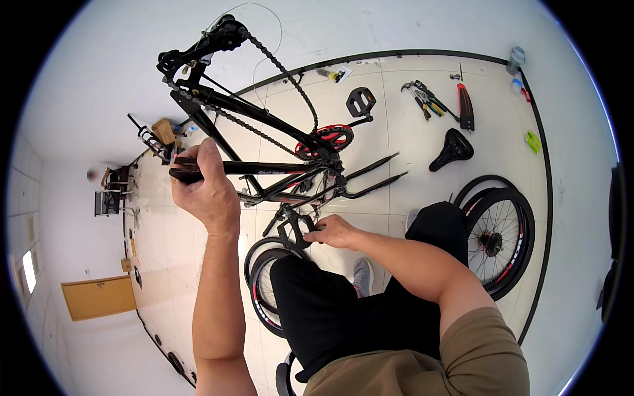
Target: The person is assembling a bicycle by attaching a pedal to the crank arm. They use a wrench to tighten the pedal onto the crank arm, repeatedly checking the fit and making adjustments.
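A black bicycle frame (pixel 267 167) stands without wheels in front of me. My left hand (pixel 208 195) is closed around the left end of one of its tubes, thumb on top. My right hand (pixel 332 232) pinches the right edge of a black pedal (pixel 291 232) below the frame. On the far side, the chain (pixel 278 65) hangs in a loop between the rear derailleur (pixel 228 30) and the red and black chainring (pixel 332 136). A second pedal (pixel 360 102) sits beyond the chainring. Dark fittings behind the right hand are hard to make out.
Wheels stand beside my legs, one at the right (pixel 492 243) and another at the left (pixel 265 280). On the tiled floor lie a saddle (pixel 453 150), hand tools (pixel 424 99) and a black and red mudguard (pixel 465 107). Bottles (pixel 516 59) stand by the wall.
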### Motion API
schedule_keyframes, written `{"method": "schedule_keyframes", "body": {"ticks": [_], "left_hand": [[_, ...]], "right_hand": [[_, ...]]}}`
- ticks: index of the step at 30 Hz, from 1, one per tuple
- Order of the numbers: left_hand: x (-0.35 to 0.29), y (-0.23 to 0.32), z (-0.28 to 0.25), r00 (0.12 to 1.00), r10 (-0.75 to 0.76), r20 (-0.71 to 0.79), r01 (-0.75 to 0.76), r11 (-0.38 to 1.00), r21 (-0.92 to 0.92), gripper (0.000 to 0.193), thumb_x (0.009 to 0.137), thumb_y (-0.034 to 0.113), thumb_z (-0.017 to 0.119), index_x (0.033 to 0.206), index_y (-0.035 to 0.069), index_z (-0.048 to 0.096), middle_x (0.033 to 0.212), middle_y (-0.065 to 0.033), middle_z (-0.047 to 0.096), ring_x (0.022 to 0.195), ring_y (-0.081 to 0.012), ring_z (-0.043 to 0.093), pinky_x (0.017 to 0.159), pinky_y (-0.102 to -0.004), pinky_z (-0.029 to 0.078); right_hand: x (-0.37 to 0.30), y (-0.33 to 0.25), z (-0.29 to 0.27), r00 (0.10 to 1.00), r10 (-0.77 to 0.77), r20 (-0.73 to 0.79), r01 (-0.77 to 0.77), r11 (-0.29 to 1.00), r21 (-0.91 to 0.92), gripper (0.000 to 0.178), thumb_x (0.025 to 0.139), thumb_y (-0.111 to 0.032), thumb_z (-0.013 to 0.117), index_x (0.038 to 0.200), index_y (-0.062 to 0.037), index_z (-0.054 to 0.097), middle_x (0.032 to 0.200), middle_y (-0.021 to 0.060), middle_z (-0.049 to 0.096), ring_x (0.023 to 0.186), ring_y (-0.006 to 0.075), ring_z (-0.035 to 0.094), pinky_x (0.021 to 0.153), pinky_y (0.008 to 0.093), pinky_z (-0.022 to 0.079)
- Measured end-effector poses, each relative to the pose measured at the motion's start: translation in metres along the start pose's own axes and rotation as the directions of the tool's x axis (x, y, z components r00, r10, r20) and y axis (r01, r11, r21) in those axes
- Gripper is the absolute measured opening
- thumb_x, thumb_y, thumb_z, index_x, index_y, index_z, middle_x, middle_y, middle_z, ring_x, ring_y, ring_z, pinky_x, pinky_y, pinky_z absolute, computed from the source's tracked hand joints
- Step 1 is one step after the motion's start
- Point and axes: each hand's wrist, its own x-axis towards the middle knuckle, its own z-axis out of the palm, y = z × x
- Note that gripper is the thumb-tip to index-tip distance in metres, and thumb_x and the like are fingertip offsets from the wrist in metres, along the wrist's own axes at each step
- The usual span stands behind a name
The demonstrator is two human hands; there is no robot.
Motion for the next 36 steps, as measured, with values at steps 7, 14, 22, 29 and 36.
{"method": "schedule_keyframes", "body": {"ticks": [7,14,22,29,36], "left_hand": [[0.001,-0.004,-0.003,0.999,-0.042,0.003,0.042,0.999,0.000,0.026,0.090,0.020,0.075,0.088,-0.002,0.061,0.079,-0.0004,0.058,0.072,-0.0071,0.049,0.067,-0.0222,0.042],[0.000,-0.002,0.000,1.000,-0.012,-0.001,0.012,1.000,-0.005,0.027,0.089,0.021,0.076,0.088,-0.002,0.061,0.080,-0.0008,0.058,0.073,-0.0073,0.050,0.068,-0.0220,0.042],[0.000,-0.001,0.001,1.000,-0.020,0.002,0.020,1.000,0.008,0.027,0.089,0.020,0.075,0.088,-0.002,0.060,0.079,-0.0004,0.058,0.073,-0.0067,0.049,0.067,-0.0214,0.042],[0.000,0.004,0.001,0.998,-0.056,-0.006,0.056,0.998,-0.004,0.022,0.091,0.016,0.072,0.089,-0.001,0.059,0.078,0.0001,0.056,0.071,-0.0059,0.048,0.066,-0.0207,0.041],[0.002,-0.005,0.002,1.000,0.010,-0.001,-0.010,1.000,0.029,0.027,0.092,0.026,0.072,0.091,0.002,0.060,0.073,0.0044,0.049,0.063,-0.0031,0.040,0.052,-0.0201,0.028]], "right_hand": [[0.005,0.006,0.007,0.999,0.039,-0.032,-0.038,0.999,0.024,0.048,0.080,-0.038,0.079,0.101,0.0033,0.070,0.093,0.0110,0.068,0.089,0.0197,0.061,0.082,0.0335,0.048],[0.019,0.024,0.016,0.985,0.053,-0.167,-0.068,0.994,-0.085,0.058,0.076,-0.042,0.079,0.106,0.0059,0.068,0.111,0.0204,0.067,0.106,0.0292,0.063,0.091,0.0379,0.049],[0.018,0.025,0.009,0.974,0.086,-0.208,-0.122,0.978,-0.167,0.052,0.076,-0.042,0.078,0.095,0.0051,0.069,0.101,0.0216,0.070,0.099,0.0335,0.067,0.086,0.0414,0.051],[0.019,0.030,0.006,0.967,0.121,-0.223,-0.166,0.966,-0.198,0.048,0.078,-0.038,0.077,0.096,0.0057,0.069,0.100,0.0227,0.070,0.094,0.0355,0.069,0.082,0.0442,0.052],[0.024,0.035,0.005,0.954,0.156,-0.256,-0.208,0.958,-0.195,0.047,0.078,-0.034,0.077,0.101,0.0064,0.069,0.103,0.0232,0.070,0.096,0.0360,0.069,0.083,0.0444,0.053]]}}
